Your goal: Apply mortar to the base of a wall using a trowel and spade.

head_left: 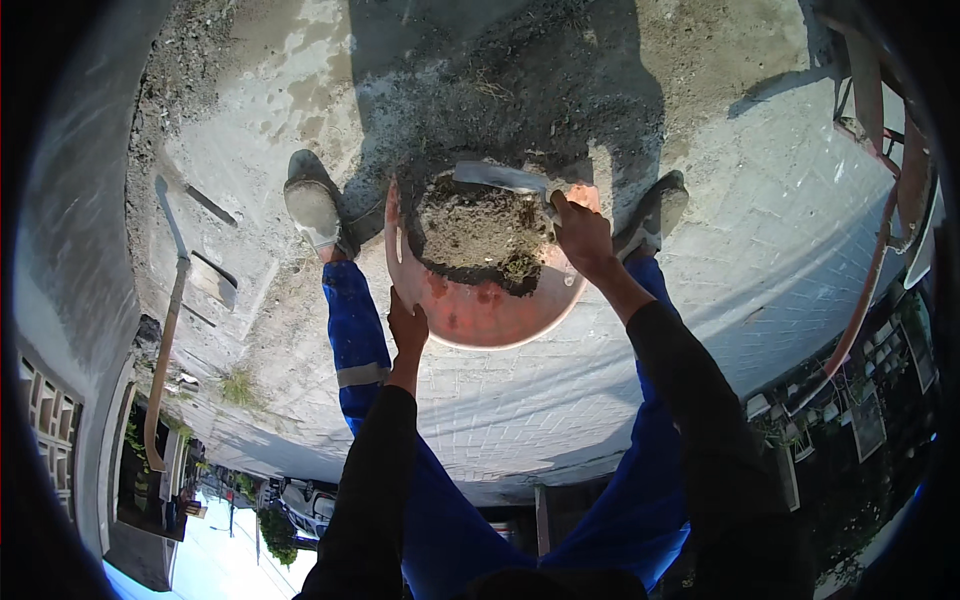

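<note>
A faded orange-red plastic basin [480, 318] rests on the ground between my feet, tilted, with its open side away from me. Grey-brown soil [465, 235] with a green tuft lies in it. Closed round the basin's left rim is my left hand [407, 326]. My right hand [584, 236] grips the handle of a trowel [498, 177], whose flat grey blade points left across the far edge of the soil. The trowel's handle is mostly hidden inside my fist.
Loose dirt [490, 90] spreads beyond the basin, partly in my shadow. A long wooden-handled tool [168, 345] lies at the left near a wall [75, 200]. At the right stands a rusty wheelbarrow [885, 165]. Pale paving [740, 270] surrounds my shoes.
</note>
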### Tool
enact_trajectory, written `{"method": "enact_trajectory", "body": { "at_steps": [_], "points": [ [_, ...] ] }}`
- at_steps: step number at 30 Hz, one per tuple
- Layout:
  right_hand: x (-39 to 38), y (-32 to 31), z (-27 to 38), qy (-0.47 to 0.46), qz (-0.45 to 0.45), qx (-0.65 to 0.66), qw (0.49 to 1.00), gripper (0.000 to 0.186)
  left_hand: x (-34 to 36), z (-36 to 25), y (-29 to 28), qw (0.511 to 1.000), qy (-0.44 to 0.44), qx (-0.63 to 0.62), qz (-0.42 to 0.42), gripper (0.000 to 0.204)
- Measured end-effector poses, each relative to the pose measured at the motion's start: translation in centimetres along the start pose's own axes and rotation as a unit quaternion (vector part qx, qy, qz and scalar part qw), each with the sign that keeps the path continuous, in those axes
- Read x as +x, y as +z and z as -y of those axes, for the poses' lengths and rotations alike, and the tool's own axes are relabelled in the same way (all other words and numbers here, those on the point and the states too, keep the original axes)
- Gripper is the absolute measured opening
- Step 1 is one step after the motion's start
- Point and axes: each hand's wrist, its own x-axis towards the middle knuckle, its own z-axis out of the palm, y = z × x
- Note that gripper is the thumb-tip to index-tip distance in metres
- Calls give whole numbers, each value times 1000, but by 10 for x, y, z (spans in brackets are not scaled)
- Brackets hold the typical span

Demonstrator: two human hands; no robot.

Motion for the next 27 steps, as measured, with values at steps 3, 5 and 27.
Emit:
{"method": "enact_trajectory", "body": {
  "at_steps": [3, 5, 27],
  "points": [
    [-25, -22, -52, 233, -114, 87, 962, 40, 2, 9, -21, 998, -6, 63, 10, 72],
    [-14, -33, -121, 270, -250, 134, 920, 39, 17, 12, -29, 995, 10, 98, 3, 72],
    [-20, -2, -97, 29, -12, 69, 997, 43, 36, -29, -44, 976, -38, 215, 23, 68]
  ]
}}
